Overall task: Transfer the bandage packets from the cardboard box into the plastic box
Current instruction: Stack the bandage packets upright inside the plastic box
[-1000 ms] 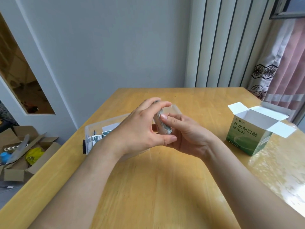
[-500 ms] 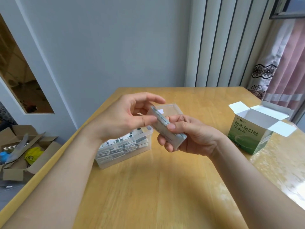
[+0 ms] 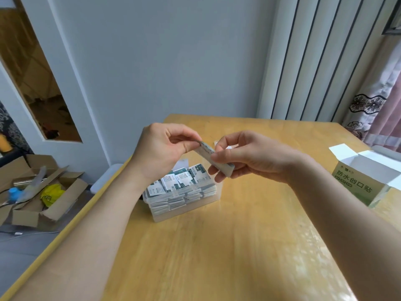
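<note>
Your left hand (image 3: 161, 152) pinches upper end of bandage packets (image 3: 214, 159), right hand (image 3: 249, 158) grips lower end. Square edges first, then lower stack flat into plastic box (image 3: 184, 210) below.

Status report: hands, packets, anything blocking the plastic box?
Left hand and right hand both pinch one packet stack, raised near the plastic box. Plastic box nearly full. Cardboard box open, far right. Nothing blocking.
</note>
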A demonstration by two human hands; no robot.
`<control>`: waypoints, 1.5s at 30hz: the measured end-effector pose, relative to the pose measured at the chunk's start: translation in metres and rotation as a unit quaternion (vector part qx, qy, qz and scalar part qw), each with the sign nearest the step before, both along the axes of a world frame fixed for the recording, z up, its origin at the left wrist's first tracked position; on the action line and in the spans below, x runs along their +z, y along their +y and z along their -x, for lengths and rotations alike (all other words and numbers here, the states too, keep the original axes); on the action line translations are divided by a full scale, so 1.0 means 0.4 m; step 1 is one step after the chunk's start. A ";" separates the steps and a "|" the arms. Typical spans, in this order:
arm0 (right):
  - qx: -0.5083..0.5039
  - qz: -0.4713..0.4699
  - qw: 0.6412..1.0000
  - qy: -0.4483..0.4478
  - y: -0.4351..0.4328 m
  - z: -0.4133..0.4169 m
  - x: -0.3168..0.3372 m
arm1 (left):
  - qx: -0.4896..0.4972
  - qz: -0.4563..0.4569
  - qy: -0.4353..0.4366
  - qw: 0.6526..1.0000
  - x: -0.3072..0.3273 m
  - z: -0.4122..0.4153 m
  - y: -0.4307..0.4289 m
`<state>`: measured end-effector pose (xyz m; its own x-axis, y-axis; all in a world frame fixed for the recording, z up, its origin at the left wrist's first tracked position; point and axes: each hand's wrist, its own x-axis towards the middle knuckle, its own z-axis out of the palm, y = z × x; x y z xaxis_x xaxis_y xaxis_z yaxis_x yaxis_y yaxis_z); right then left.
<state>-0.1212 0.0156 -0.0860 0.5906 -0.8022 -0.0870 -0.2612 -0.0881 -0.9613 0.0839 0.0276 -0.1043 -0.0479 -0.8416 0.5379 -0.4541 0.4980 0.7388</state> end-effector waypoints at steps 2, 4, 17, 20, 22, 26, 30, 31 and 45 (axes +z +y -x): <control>-0.025 0.037 0.998 0.054 -0.013 -0.031 0.017 | 0.024 0.002 -0.012 1.000 -0.012 -0.025 -0.012; -0.051 0.073 0.989 0.116 -0.025 -0.062 0.025 | 0.046 0.009 -0.050 0.998 -0.023 -0.047 -0.029; -0.043 0.401 0.713 0.573 -0.041 -0.247 -0.042 | -0.061 -0.227 -0.377 0.896 -0.099 -0.106 -0.051; -0.036 0.406 0.671 0.619 -0.047 -0.263 -0.053 | -0.070 -0.260 -0.388 0.881 -0.102 -0.108 -0.058; -0.022 0.404 0.649 0.645 -0.063 -0.277 -0.061 | -0.070 -0.267 -0.401 0.873 -0.103 -0.107 -0.060; 0.024 0.398 0.617 0.678 -0.098 -0.295 -0.082 | -0.061 -0.269 -0.421 0.864 -0.105 -0.105 -0.065; 0.043 0.395 0.603 0.692 -0.118 -0.294 -0.090 | -0.056 -0.254 -0.432 0.864 -0.097 -0.100 -0.060; 0.045 0.392 0.607 0.690 -0.120 -0.292 -0.089 | -0.059 -0.250 -0.432 0.865 -0.093 -0.100 -0.056; 0.005 0.373 0.669 0.643 -0.120 -0.281 -0.086 | -0.056 -0.234 -0.406 0.882 -0.083 -0.107 -0.049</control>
